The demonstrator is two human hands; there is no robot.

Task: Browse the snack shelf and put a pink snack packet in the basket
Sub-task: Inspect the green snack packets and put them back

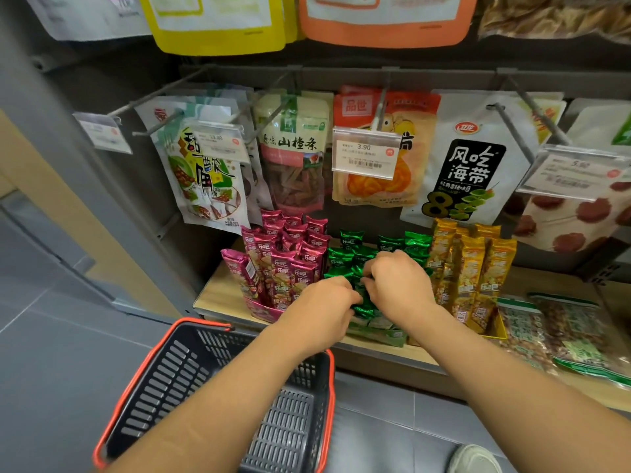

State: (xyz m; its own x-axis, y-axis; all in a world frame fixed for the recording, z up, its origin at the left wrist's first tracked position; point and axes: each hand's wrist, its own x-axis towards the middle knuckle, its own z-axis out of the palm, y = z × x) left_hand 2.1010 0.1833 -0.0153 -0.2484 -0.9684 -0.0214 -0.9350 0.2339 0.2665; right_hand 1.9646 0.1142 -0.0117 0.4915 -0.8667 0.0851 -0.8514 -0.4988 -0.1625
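On a low wooden shelf [218,297] in a shop, three bunches of slim foil snack sticks stand upright in open display boxes: pink snack packets [283,261] on the left, green packets [351,256] in the middle, gold packets [473,268] on the right. Both hands are close together, almost touching, and both are buried in the green packets. The right hand [399,285] has its fingers curled down over the green foil. The left hand [327,302] is seen from the back and its fingertips are hidden among the wrappers, so whether it grips anything cannot be told. Neither hand touches the pink snack packets, which stand just left of the left hand. Below the shelf a black slotted basket [160,387] with a red rim sits under the left forearm, which covers part of its inside; the part that shows holds nothing. Bags of dried snacks hang from hooks above, partly hidden behind a price tag [367,155] reading 3.90; the other tags are too blurred to read. The toe of a pale shoe [474,459] is cut off at the bottom edge.
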